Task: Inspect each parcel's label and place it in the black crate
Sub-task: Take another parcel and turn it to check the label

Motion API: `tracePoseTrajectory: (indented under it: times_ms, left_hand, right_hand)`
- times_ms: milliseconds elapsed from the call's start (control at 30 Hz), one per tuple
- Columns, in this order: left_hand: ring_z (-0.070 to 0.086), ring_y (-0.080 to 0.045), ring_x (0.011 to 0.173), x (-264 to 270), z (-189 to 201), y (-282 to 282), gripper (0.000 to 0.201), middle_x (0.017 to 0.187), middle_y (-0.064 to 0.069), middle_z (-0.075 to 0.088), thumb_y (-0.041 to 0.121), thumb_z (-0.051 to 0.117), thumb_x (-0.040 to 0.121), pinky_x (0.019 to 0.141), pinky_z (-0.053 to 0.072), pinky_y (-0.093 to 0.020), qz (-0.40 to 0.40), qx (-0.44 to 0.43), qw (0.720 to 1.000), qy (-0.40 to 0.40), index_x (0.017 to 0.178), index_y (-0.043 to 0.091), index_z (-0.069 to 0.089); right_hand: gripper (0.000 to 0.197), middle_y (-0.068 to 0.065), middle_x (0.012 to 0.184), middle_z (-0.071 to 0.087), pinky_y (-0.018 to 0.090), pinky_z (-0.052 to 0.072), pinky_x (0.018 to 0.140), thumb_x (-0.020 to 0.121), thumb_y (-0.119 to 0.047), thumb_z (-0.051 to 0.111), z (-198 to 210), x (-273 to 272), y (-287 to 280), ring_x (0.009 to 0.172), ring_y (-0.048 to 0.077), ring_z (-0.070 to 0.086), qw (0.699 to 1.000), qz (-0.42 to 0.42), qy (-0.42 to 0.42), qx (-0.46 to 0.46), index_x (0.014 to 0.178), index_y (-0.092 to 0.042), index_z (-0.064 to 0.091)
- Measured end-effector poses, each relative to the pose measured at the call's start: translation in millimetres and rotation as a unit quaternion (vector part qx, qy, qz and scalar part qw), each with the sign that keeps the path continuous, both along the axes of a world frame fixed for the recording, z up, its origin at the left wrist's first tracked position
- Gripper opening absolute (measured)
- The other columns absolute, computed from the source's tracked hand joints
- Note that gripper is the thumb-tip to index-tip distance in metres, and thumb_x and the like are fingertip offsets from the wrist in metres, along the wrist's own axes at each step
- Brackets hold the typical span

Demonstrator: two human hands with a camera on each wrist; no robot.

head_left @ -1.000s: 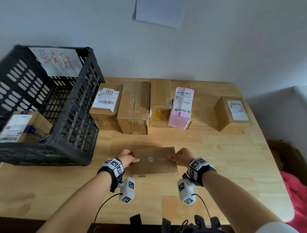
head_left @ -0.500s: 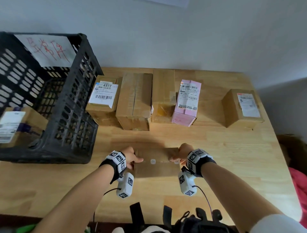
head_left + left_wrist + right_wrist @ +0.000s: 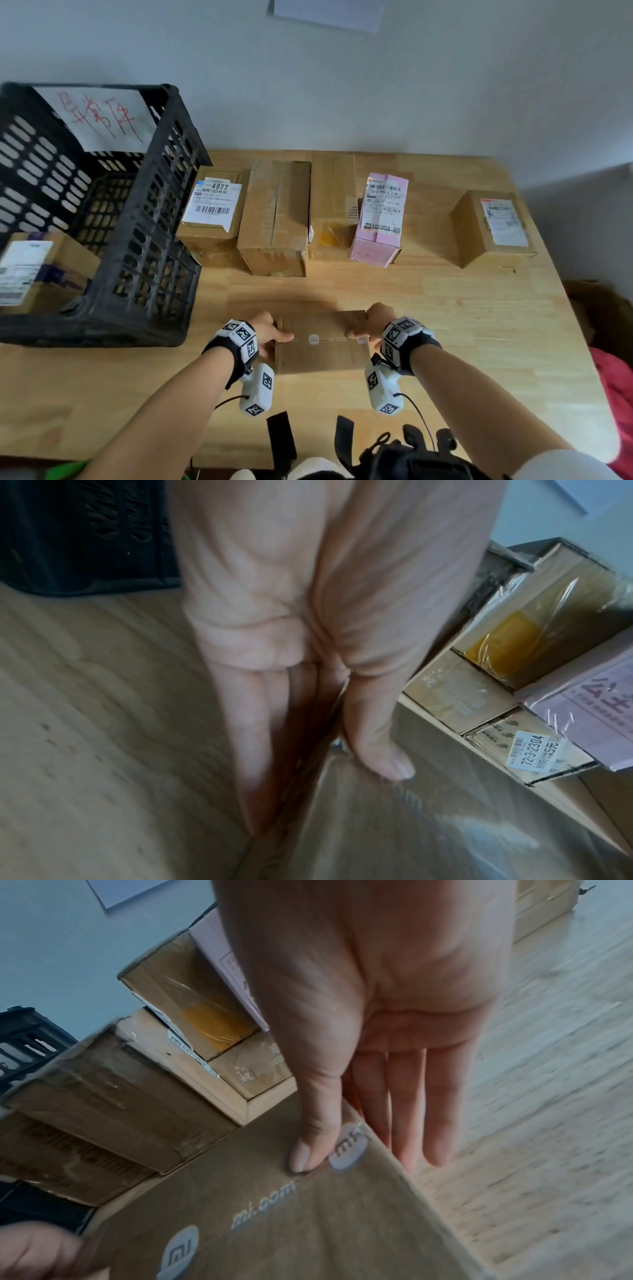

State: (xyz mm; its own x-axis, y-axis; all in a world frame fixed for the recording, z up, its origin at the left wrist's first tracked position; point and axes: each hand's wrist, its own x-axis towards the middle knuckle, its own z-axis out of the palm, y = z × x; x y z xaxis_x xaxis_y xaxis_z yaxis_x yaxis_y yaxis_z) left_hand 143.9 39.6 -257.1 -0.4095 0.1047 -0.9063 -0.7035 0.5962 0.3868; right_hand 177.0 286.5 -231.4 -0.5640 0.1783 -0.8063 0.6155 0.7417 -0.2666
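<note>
Since the earlier frames the flat brown parcel (image 3: 322, 346) had tipped up from lying flat, so its top face with the mi.com print showed foreshortened and its near side faced the camera; both hands had stayed on its ends. Left hand (image 3: 265, 334) gripped the parcel's left end: thumb on the top face, fingers (image 3: 253, 750) straight down the outer side. Right hand (image 3: 373, 320) gripped the right end the same way, thumb pressed beside a round white sticker (image 3: 346, 1148), fingers (image 3: 411, 1110) extended down the outer side. Parcel sat at the near middle of the wooden table (image 3: 479, 342); whether it touched the surface, cannot tell.

Black crate (image 3: 144, 246) stood at far left with one labelled box (image 3: 41, 270) inside and a white sheet with red writing (image 3: 99, 120) on its back wall. Along the far side, left to right: box with "4977" label (image 3: 212, 212), plain taped box (image 3: 277, 219), narrow brown box (image 3: 332, 205), pink box (image 3: 380, 219) touching it, and well apart to the right a labelled brown box (image 3: 493, 229).
</note>
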Motion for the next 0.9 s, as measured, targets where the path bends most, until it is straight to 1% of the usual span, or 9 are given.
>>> tracePoseTrajectory:
  times_ms: [133,200,267,333,467,600,733,833,900]
  left_hand:
    - [0.065,-0.031,0.091,14.3,8.2,4.0,0.023,0.088,-0.016,0.067,0.008,0.075,0.079,0.085,0.053,-0.051,0.051,0.015,0.998,0.019,0.092,-0.002,0.059]
    - [0.063,-0.033,0.099,16.3,16.0,2.8,0.054,0.103,-0.017,0.066,0.026,0.085,0.068,0.088,0.052,-0.051,0.054,0.025,0.998,0.009,0.106,-0.002,0.058]
    - [0.058,-0.034,0.111,11.8,22.3,0.2,0.087,0.122,-0.017,0.059,0.053,0.085,0.056,0.094,0.049,-0.053,0.086,0.043,0.995,0.007,0.121,0.007,0.05]
    - [0.049,-0.032,0.122,8.1,35.2,0.3,0.086,0.136,-0.014,0.049,0.061,0.074,0.064,0.102,0.042,-0.052,0.149,0.073,0.986,0.02,0.13,0.013,0.047]
    - [0.029,-0.027,0.136,11.5,56.1,6.9,0.062,0.149,-0.005,0.031,0.044,0.066,0.082,0.101,0.036,-0.055,0.19,0.126,0.971,0.068,0.135,0.022,0.042]
    - [0.048,-0.03,0.119,21.9,62.8,10.0,0.024,0.123,-0.01,0.056,0.011,0.07,0.081,0.085,0.044,-0.067,0.197,0.205,0.955,0.088,0.1,0.014,0.056]
    - [0.06,-0.028,0.097,22.6,72.9,21.1,0.036,0.109,-0.01,0.063,-0.011,0.062,0.081,0.077,0.051,-0.05,0.196,0.259,0.935,0.143,0.108,0.012,0.059]
    - [0.062,-0.022,0.099,18.8,85.8,29.9,0.041,0.103,-0.006,0.066,-0.012,0.063,0.079,0.069,0.055,-0.031,0.114,0.254,0.937,0.21,0.114,0.009,0.062]
    - [0.063,-0.013,0.09,20.0,94.8,38.3,0.036,0.094,-0.001,0.068,-0.01,0.066,0.079,0.065,0.051,-0.014,0.019,0.226,0.94,0.255,0.109,0.009,0.065]
  right_hand:
    - [0.038,0.002,0.084,0.068,0.036,0.058,0.081,0.073,-0.035,0.079,3.4,9.9,-0.2,0.087,0.021,0.068,0.999,-0.026,0.01,-0.031,0.095,-0.007,0.064]
    - [0.029,0.0,0.073,0.065,0.032,0.057,0.077,0.076,-0.031,0.076,11.2,13.4,-0.2,0.075,0.019,0.065,0.998,-0.045,0.007,-0.046,0.088,-0.009,0.062]
    - [0.03,0.007,0.079,0.065,0.035,0.056,0.079,0.08,-0.024,0.071,18.0,15.3,1.6,0.073,0.022,0.062,0.992,-0.097,0.008,-0.08,0.098,-0.002,0.06]
    - [0.043,0.014,0.094,0.067,0.04,0.055,0.082,0.082,-0.03,0.068,23.7,19.5,5.7,0.079,0.024,0.062,0.977,-0.166,0.021,-0.129,0.109,0.001,0.059]
    - [0.053,0.014,0.112,0.062,0.04,0.052,0.084,0.09,-0.047,0.056,35.2,29.8,8.4,0.084,0.024,0.06,0.934,-0.289,0.052,-0.205,0.119,-0.002,0.056]
    - [0.052,0.014,0.134,0.051,0.044,0.044,0.097,0.095,-0.047,0.046,35.2,37.3,7.5,0.11,0.028,0.052,0.903,-0.344,0.061,-0.25,0.128,-0.007,0.048]
    - [0.06,0.016,0.141,0.043,0.053,0.045,0.098,0.092,-0.054,0.046,29.5,45.0,8.1,0.126,0.036,0.044,0.893,-0.366,0.048,-0.257,0.131,-0.008,0.044]
    - [0.065,0.023,0.141,0.038,0.057,0.053,0.081,0.088,-0.052,0.057,27.6,50.1,8.6,0.11,0.046,0.055,0.845,-0.436,0.032,-0.309,0.139,-0.017,0.035]
    - [0.062,0.025,0.133,0.047,0.057,0.052,0.086,0.09,-0.048,0.056,26.2,50.0,7.8,0.102,0.044,0.062,0.827,-0.451,0.036,-0.333,0.137,-0.012,0.039]
